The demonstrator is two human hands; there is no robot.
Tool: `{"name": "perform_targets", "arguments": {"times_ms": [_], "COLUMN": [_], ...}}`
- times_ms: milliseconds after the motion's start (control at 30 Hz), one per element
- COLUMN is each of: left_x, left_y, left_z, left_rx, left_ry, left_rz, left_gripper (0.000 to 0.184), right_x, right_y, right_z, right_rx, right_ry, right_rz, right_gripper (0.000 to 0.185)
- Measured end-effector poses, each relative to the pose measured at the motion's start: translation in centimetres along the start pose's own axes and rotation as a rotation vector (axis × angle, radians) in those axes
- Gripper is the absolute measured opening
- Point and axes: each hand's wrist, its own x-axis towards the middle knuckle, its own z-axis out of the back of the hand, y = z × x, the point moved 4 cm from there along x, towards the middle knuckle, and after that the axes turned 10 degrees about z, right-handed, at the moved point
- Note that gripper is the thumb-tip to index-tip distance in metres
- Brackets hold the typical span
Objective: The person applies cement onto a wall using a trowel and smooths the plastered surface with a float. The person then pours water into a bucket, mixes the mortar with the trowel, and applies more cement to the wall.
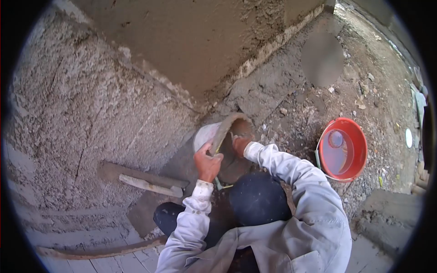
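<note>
A mud-coated container [208, 135], pale on the outside, lies tilted on its side near the foot of the wall corner. Its open mouth faces right. My left hand [208, 164] grips the near rim, thumb and fingers closed on it. Inside the mouth is my right hand [240, 145], its fingers partly hidden by the rim and shadow; what they hold, if anything, cannot be made out. Left of my left hand, a long wooden-handled tool [150, 185] rests on a mud-covered board [111, 172].
A red bucket [362, 157] of cloudy water stands at the right on rubble ground [291, 113]. Plastered walls [182, 45] meet in a corner ahead. A curved wooden strip [98, 252] lies at the lower left. Pale items line the far right edge.
</note>
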Motion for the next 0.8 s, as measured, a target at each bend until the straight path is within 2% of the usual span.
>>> {"name": "perform_targets", "arguments": {"times_ms": [67,100,200,233,300,333,367,467,567,633,733,767,800], "left_x": [-1.3,-2.0,-3.7,-3.9,-3.8,-3.4,-2.8,-0.1,2.6,3.3,4.4,5.1,4.7], "left_y": [0.4,0.6,0.9,1.1,1.4,1.5,1.7,3.0,4.3,4.8,5.8,8.0,7.5], "left_z": [-1.4,-1.8,-2.0,-1.8,-0.9,-0.3,0.2,2.2,4.4,6.2,7.8,8.0,8.4], "left_rx": [-0.01,-0.016,0.042,0.021,-0.008,-0.023,-0.047,-0.112,-0.299,-0.246,-0.175,-0.199,-0.231], "left_ry": [0.023,0.034,0.061,0.047,0.038,0.031,-0.005,-0.044,-0.043,-0.108,-0.206,-0.219,-0.209], "left_rz": [-0.039,-0.062,-0.115,-0.133,-0.113,-0.104,-0.101,0.028,0.142,0.205,0.185,0.194,0.238], "left_gripper": [0.048,0.049,0.046,0.043,0.04,0.039,0.041,0.032,0.016,0.011,0.023,0.022,0.022], "right_x": [-3.0,-1.4,-3.8,-4.5,-6.6,-8.2,-8.9,-9.2,-10.7,-11.0,-12.6,-13.2,-14.3], "right_y": [0.7,-2.6,-1.3,0.2,1.8,3.9,4.9,4.0,5.1,5.0,5.6,5.7,6.2], "right_z": [-0.1,-6.3,-11.0,-10.3,-8.5,-6.0,-4.0,-2.0,3.8,8.1,15.8,18.6,22.0], "right_rx": [0.0,0.094,0.772,0.659,1.733,2.233,2.281,2.476,2.476,2.418,2.352,2.284,2.202], "right_ry": [0.154,0.414,0.46,0.402,0.723,0.855,0.803,0.739,0.6,0.434,0.201,0.122,-0.004], "right_rz": [0.006,-0.002,0.134,0.595,0.074,-0.281,-0.15,-0.084,0.024,0.127,0.297,0.383,0.501], "right_gripper": [0.027,0.027,0.023,0.019,0.015,0.013,0.016,0.018,0.02,0.02,0.02,0.021,0.021]}}
